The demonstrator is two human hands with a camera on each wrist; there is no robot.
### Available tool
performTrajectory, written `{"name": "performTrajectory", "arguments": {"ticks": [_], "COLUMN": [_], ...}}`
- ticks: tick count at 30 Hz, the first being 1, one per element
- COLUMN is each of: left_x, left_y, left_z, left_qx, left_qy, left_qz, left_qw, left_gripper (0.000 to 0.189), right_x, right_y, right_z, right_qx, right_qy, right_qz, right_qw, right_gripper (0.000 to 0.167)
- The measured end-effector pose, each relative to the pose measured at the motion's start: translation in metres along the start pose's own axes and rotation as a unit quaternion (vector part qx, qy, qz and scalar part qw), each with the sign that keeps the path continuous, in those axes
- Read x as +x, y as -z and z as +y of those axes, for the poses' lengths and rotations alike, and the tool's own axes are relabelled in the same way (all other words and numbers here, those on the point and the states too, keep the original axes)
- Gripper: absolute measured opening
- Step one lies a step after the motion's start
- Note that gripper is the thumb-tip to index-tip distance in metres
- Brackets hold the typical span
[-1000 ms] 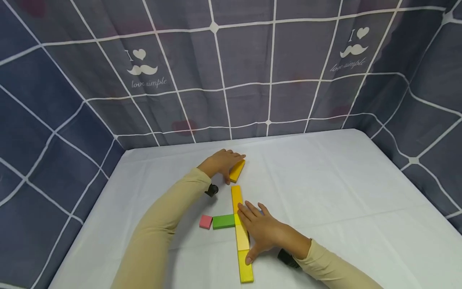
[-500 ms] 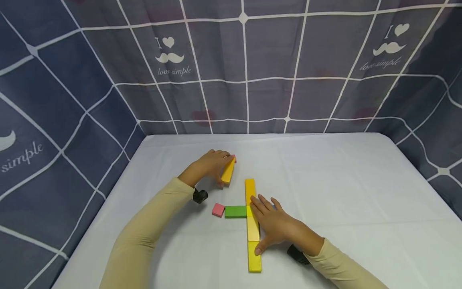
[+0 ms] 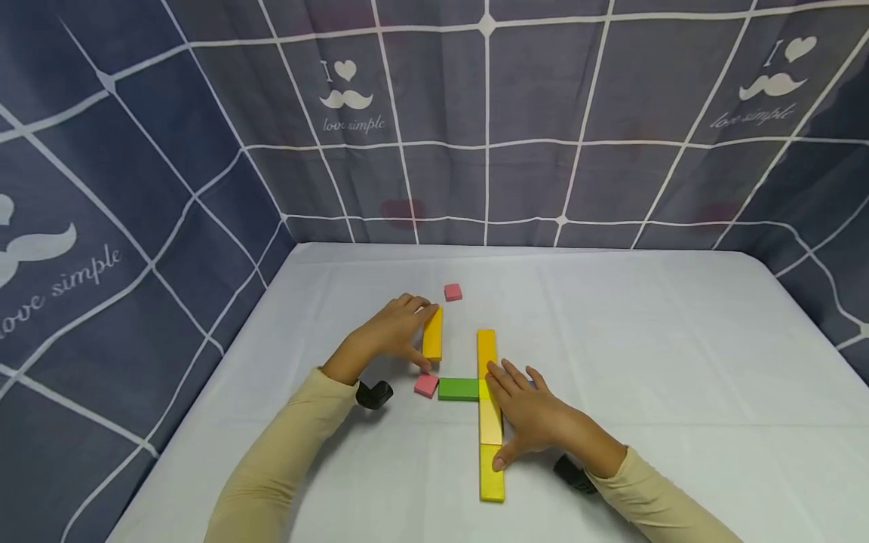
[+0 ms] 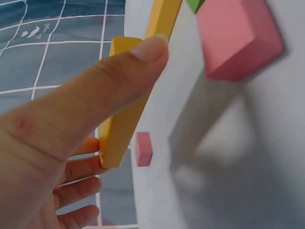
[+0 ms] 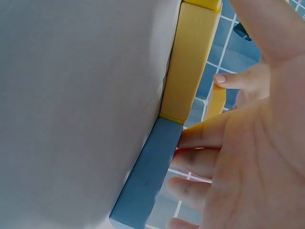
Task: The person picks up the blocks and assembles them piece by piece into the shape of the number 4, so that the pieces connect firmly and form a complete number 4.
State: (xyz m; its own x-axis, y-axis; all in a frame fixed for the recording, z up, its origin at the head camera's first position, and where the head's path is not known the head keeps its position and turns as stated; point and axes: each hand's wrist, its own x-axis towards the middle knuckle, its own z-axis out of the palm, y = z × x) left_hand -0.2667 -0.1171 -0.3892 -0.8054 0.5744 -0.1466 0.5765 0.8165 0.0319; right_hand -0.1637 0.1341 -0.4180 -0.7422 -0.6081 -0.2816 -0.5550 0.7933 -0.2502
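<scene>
My left hand point(image 3: 390, 332) pinches an orange-yellow block point(image 3: 432, 333) at its two ends between thumb and fingers; the left wrist view shows this block point(image 4: 116, 136) close up. My right hand point(image 3: 532, 415) lies spread, fingers fairly straight, over the right side of a straight column of yellow blocks point(image 3: 490, 424). Its thumb is on the nearest yellow block point(image 3: 492, 479). A blue block point(image 5: 147, 174) extends from the column, mostly hidden under that hand in the head view. Opposite it, a green block point(image 3: 458, 389) meets the column, with a tilted pink block point(image 3: 426, 385) at its outer end.
A second pink block point(image 3: 452, 292) lies farther back on the white-covered table point(image 3: 645, 339). Dark grid-patterned curtains point(image 3: 434, 181) stand behind and to both sides. Black wrist cameras point(image 3: 374, 394) sit low beside each wrist.
The held orange-yellow block has come nearer the person and turned more in line with the column. The far pink block has come out from behind the left hand. The head view has shifted left.
</scene>
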Motion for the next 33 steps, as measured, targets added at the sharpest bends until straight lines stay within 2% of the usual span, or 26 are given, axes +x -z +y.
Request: {"name": "performTrajectory", "arguments": {"ticks": [4,12,24,30,33], "left_x": [0.0,0.006,0.011,0.011,0.009], "left_y": [-0.007,-0.019,-0.028,-0.03,-0.032], "left_z": [0.0,-0.004,-0.007,-0.008,-0.008], "left_qx": [-0.006,-0.001,-0.014,-0.049,-0.071], "left_qy": [0.002,0.015,0.013,0.021,0.023], "left_qz": [0.007,-0.01,-0.021,-0.026,-0.014], "left_qw": [1.0,0.9998,0.9996,0.9983,0.9971], "left_gripper": [0.107,0.107,0.104,0.102,0.095], "right_x": [0.001,0.001,0.0,0.0,0.0], "right_y": [-0.001,-0.002,-0.001,-0.002,-0.003], "right_z": [0.001,-0.001,0.001,0.001,0.002], "right_qx": [0.002,-0.002,-0.008,-0.006,-0.003], "right_qy": [0.0,0.0,0.004,0.002,0.001], "right_qz": [0.0,-0.003,0.001,0.004,0.004], "right_qw": [1.0,1.0,1.0,1.0,1.0], "right_gripper": [0.126,0.125,0.124,0.125,0.125]}}
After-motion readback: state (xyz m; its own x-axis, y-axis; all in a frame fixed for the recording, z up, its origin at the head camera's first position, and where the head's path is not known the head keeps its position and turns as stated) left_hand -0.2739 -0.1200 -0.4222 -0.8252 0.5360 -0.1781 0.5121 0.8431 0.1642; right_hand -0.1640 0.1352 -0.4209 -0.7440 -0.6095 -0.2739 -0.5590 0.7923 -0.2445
